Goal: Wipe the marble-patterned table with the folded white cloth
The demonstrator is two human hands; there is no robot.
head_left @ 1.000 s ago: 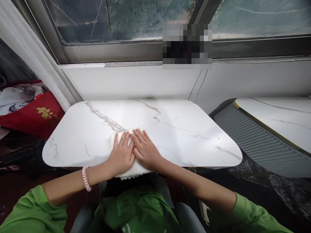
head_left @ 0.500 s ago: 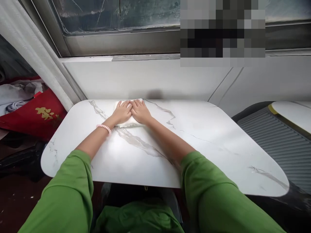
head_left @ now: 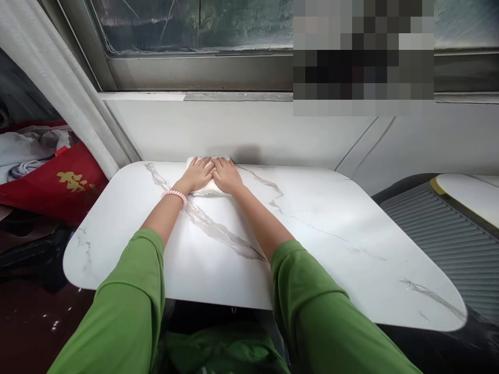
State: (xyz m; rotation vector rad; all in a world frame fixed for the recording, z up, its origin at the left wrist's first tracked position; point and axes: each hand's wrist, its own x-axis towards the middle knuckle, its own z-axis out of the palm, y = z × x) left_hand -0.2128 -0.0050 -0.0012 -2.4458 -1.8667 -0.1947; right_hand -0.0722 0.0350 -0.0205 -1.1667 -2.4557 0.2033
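A folded white cloth (head_left: 212,190) lies on the white marbled table (head_left: 307,202), at its back edge by the wall. My left hand (head_left: 198,174) rests flat on the cloth's left part, fingers stretched out and slightly spread. Beside it, my right hand (head_left: 227,175) presses flat on the right part, its fingers also extended. The fingertips of both hands nearly meet in the middle. Neither hand is wrapped round the cloth, and most of its surface is hidden under them. A pink coiled band (head_left: 176,197) circles my left wrist.
Behind the table rises a white wall panel (head_left: 175,124) below a metal-framed window (head_left: 195,72). To the left hang a pale curtain (head_left: 58,72) and a red bag (head_left: 58,176) stuffed with cloth. A grey ribbed surface (head_left: 432,223) lies to the right, next to another white tabletop (head_left: 471,189).
Both hands and the cloth have shifted slightly toward the wall, and the cloth's far edge now reaches it. My forearms have drawn a little closer together. The camera view has moved slightly.
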